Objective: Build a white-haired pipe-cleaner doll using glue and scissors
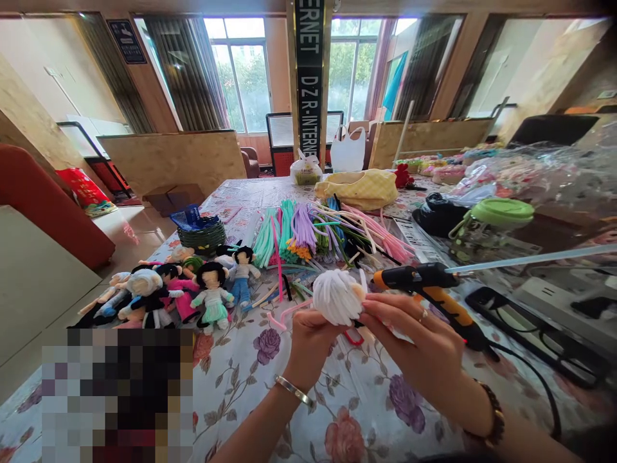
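A doll head [337, 297] with thick white pipe-cleaner hair is between my hands, above the flowered tablecloth. My left hand [311, 337] grips it from below and the left, its fingers partly hidden behind the head. On the other side, my right hand [417, 337] presses its closed fingertips against the head's right edge, by a small skin-coloured patch. A short white pipe-cleaner strand [363, 279] sticks up just above those fingertips; whether it is pinched or fixed to the head, I cannot tell. Something red-rimmed [354, 337] lies under the head.
An orange and black glue gun [414, 278] with a long glue stick lies to the right, beside a black tray [511, 328]. Bundles of coloured pipe cleaners [303, 228] are behind my hands. Several finished dolls [211, 292] and a dark green basket [200, 238] are left. A green-lidded jar [499, 222] stands right.
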A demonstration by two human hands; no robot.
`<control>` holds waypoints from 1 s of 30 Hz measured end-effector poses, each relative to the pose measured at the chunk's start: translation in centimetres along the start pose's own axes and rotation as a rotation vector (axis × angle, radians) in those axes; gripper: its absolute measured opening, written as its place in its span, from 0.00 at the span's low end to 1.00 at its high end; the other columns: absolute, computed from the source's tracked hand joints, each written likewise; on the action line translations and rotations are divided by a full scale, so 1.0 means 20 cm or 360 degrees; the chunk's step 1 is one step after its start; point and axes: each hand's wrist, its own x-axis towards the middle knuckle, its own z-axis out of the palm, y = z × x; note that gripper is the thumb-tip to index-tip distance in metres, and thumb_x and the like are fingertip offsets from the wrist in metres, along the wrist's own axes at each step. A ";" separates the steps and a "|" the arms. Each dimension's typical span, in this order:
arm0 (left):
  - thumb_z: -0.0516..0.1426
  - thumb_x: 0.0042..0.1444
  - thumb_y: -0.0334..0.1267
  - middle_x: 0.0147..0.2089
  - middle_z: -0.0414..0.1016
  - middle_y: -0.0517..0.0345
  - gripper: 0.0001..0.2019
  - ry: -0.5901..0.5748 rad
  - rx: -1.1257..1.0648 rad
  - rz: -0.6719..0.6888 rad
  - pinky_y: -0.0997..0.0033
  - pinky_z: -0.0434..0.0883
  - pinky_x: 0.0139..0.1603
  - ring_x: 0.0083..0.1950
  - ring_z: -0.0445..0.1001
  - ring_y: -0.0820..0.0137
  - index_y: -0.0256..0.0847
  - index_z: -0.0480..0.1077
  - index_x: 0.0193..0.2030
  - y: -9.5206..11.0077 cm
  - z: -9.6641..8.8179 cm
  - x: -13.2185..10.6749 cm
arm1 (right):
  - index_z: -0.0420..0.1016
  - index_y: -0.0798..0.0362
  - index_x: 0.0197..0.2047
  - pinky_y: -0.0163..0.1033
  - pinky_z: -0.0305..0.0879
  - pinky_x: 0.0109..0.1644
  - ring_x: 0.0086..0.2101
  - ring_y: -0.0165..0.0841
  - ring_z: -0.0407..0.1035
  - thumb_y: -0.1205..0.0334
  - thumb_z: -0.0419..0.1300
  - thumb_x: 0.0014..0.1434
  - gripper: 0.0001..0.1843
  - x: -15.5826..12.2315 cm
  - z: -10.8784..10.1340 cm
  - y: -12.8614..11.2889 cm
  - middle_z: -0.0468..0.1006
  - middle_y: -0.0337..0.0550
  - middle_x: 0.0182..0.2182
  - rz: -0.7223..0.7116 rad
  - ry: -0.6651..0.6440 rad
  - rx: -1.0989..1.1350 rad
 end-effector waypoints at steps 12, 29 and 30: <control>0.66 0.38 0.37 0.15 0.57 0.64 0.09 -0.0057 0.0083 0.0051 0.75 0.54 0.25 0.23 0.51 0.77 0.37 0.74 0.14 0.01 -0.01 0.00 | 0.77 0.49 0.36 0.31 0.76 0.31 0.26 0.31 0.77 0.65 0.63 0.53 0.05 0.06 -0.04 -0.07 0.83 0.38 0.31 0.0444 -0.0121 0.0198; 0.65 0.40 0.37 0.17 0.58 0.63 0.09 -0.0140 -0.0042 0.0025 0.75 0.54 0.24 0.23 0.51 0.78 0.37 0.74 0.15 -0.01 0.00 0.00 | 0.72 0.53 0.28 0.32 0.74 0.32 0.28 0.30 0.76 0.71 0.61 0.49 0.04 0.03 0.03 -0.08 0.80 0.43 0.32 0.0651 -0.0024 0.0372; 0.65 0.40 0.37 0.17 0.58 0.63 0.08 -0.0140 -0.0062 0.0008 0.75 0.54 0.24 0.23 0.51 0.78 0.37 0.75 0.16 -0.01 0.00 -0.01 | 0.71 0.53 0.27 0.32 0.74 0.31 0.29 0.30 0.75 0.71 0.61 0.49 0.04 0.02 0.04 -0.08 0.80 0.44 0.32 0.0638 -0.0003 0.0384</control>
